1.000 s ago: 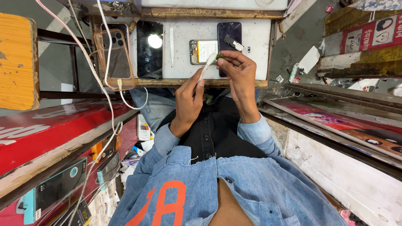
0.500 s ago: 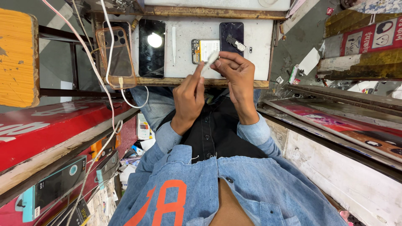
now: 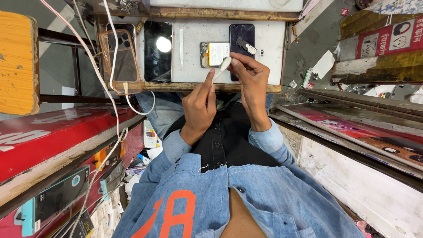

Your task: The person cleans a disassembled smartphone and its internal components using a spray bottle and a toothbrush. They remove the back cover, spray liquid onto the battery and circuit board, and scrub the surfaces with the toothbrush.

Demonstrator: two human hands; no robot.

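Tool (image 3: 221, 69), seemingly plastic, pinched between both hands' fingertips (image 3: 232, 60).

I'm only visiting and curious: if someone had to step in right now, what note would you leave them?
Left hand: fingertips on the lower end of the small white tool.
Right hand: pinches the tool's upper end, above the table's near edge.
On the table: opened phone with its inside showing, dark back cover beside it, white tweezers, a black phone and a phone in a clear case with a cable plugged in.
Done: back cover is off.
Left: the phone lies open, not yet closed.
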